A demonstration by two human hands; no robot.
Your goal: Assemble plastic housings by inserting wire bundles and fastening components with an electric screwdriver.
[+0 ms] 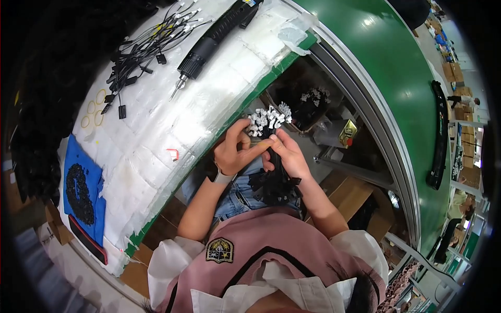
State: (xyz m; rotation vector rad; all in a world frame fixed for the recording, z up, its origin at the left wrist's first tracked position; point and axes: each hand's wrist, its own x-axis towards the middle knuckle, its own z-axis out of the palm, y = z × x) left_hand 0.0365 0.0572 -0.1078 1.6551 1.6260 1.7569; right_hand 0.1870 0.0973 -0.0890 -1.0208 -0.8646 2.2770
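1. My R hand (293, 160) grips the cable bundle (276, 163); white plugs (267, 119) just beyond, black ends (274, 190) nearer me.
2. L hand (233, 150) curled beside it; can't tell if pinching anything.
3. Prob. bundling step; next move needs steady R grip.

Black power screwdriver (213, 45) and blue cloth (76, 150) on white tabletop (148, 128)

Just behind your left hand (229, 150) you wear a pale wristband (224, 179). Directly below your grip show your blue jeans (244, 197), then a dusty-pink vest (308, 237) with a black stripe (269, 251) around its neckline. Lower left of the grip, it carries a dark badge (219, 251) with gold detail. White sleeves (169, 265) flare either side below your grip; farthest below sits your white pointed collar (321, 292).
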